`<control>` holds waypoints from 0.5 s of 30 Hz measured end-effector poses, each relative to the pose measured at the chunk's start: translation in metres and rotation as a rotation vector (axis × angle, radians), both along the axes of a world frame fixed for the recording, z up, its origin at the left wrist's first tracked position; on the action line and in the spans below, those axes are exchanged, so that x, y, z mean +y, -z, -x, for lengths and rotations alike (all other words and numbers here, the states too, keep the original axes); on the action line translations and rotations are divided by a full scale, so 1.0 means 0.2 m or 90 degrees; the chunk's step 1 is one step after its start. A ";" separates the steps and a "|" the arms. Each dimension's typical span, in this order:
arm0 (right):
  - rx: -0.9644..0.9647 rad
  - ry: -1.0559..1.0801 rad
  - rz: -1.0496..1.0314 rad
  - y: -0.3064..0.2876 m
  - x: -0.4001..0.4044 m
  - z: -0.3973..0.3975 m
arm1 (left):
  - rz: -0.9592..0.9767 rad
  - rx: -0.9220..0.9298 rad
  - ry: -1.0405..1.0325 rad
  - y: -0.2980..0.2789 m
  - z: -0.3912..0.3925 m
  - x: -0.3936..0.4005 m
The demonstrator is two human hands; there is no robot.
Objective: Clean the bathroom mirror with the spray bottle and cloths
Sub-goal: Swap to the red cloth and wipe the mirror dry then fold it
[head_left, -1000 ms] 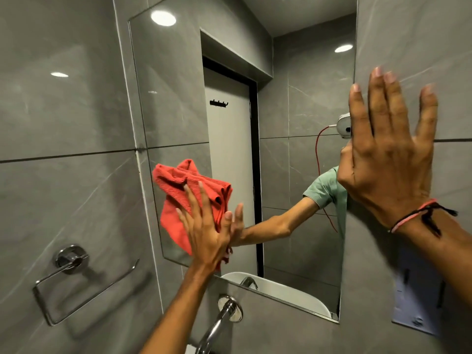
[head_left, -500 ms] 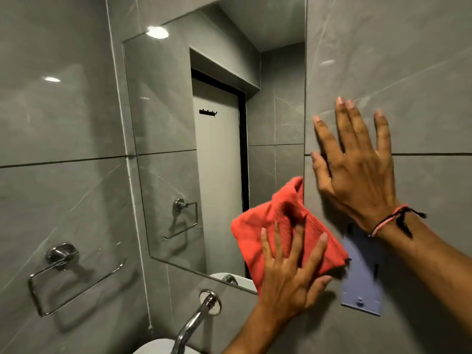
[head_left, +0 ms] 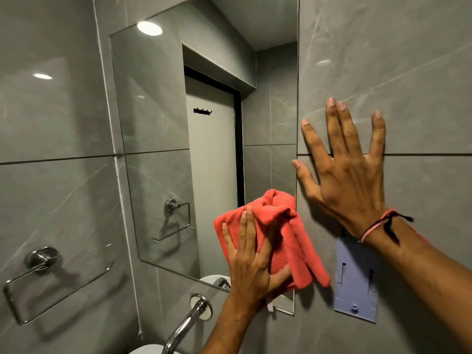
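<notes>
under the left hand a red cloth is pressed flat against the lower right corner of the mirror; the fingers lie nearly straight on it, close together, and the thumb hooks round the bunched folds below. part of the cloth hangs past the fingers to the right, over the mirror's edge onto the tile. right of that, the right hand rests palm-down on the grey wall, fingers spread wide, empty, thumb tip just beside the mirror's edge. a cord bracelet circles its wrist. below the wrist sits a pale plate. left of the cloth hand, a tap and a towel ring.
</notes>
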State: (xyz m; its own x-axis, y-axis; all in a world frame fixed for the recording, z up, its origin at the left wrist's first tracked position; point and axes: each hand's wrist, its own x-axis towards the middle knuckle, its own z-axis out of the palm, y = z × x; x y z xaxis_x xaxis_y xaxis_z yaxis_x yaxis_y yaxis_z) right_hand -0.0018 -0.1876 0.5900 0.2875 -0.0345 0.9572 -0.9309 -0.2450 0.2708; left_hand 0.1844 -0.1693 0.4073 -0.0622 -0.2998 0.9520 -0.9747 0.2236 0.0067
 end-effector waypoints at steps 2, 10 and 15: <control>-0.011 -0.004 -0.006 -0.01 0.00 -0.04 | -0.022 0.014 -0.002 0.00 -0.06 0.00; -0.061 -0.012 -0.008 -0.04 -0.02 -0.18 | 0.005 0.068 -0.017 0.02 -0.45 -0.03; -0.042 -0.022 0.002 -0.02 -0.04 -0.28 | -0.054 0.183 -0.037 0.08 -0.79 0.00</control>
